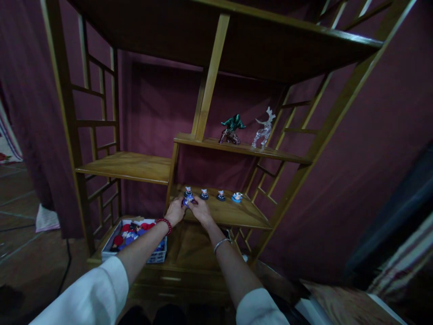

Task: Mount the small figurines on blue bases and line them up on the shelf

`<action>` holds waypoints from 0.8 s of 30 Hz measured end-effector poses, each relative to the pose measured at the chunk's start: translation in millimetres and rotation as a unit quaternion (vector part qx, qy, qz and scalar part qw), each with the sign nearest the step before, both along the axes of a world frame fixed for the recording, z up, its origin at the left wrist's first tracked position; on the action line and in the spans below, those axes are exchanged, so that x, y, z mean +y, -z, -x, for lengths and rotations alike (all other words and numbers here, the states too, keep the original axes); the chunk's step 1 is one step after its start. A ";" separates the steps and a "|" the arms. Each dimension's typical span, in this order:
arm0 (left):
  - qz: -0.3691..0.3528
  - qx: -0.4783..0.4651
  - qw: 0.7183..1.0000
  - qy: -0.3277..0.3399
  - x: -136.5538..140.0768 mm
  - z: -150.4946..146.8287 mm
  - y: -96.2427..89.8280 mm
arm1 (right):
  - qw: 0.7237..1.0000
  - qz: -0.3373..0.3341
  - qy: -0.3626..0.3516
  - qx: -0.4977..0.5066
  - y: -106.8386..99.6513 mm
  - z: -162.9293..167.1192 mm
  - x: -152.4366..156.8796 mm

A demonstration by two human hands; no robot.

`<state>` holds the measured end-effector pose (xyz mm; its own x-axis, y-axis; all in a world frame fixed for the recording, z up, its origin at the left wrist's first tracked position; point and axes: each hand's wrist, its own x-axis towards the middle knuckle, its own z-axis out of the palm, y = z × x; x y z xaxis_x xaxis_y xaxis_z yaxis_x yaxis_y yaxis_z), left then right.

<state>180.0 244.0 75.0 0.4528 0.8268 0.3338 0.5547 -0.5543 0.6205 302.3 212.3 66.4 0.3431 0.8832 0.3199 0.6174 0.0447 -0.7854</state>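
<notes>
Between my left hand [176,211] and my right hand [200,209] is a small purple-blue figurine [188,200], gripped by the fingers of both. They hold it at the front left of a low wooden shelf [233,213]. Just behind it stands a small dark-based figurine [188,190]. To the right in the same row come two similar figurines [204,194] and a white-and-blue figurine [237,197] on a light blue base. My fingers partly cover the held piece, so its details are hard to make out.
A box [110,253] of red and blue figurines sits at lower left. On the shelf above stand a green-and-bronze figure [232,128] and a clear deer figurine [264,131]. A wooden divider [212,76] and a left shelf [128,166] border the space.
</notes>
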 end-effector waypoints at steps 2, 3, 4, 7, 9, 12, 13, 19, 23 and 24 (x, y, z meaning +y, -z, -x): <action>-0.006 0.016 1.000 -0.009 0.2 -0.7 -0.8 | 1.000 0.016 0.012 -0.010 -2.3 1.2 -1.3; -0.005 0.025 1.000 -0.011 0.1 -1.0 -1.3 | 1.000 0.022 0.014 -0.012 -3.1 1.5 -1.6; -0.004 0.035 0.999 -0.013 -0.1 -1.3 -1.9 | 0.999 0.026 0.015 -0.014 -3.6 1.6 -1.7; -0.006 0.055 0.998 -0.018 -1.4 -1.9 -3.6 | 0.998 0.037 0.026 -0.034 -3.0 0.9 -0.6; -0.013 0.061 0.998 -0.019 -2.4 -2.0 -4.5 | 0.997 0.041 0.032 -0.050 -1.4 0.1 0.9; -0.018 0.060 0.998 -0.015 -3.0 -2.0 -6.0 | 0.997 0.042 0.034 -0.063 0.7 -0.9 3.0; -0.018 0.060 0.998 -0.013 -2.8 -2.0 -6.5 | 0.996 0.043 0.036 -0.067 1.2 -1.1 3.6; -0.015 0.063 0.998 -0.001 1.6 -3.4 -6.4 | 0.999 0.039 0.010 -0.020 3.3 -6.4 6.1; -0.026 0.061 0.998 -0.006 4.7 -5.5 -2.1 | 0.994 -0.007 -0.056 0.094 5.5 -15.3 8.3; -0.032 0.058 0.998 -0.005 5.1 -6.1 -1.2 | 0.992 -0.020 -0.054 0.112 6.0 -17.5 9.5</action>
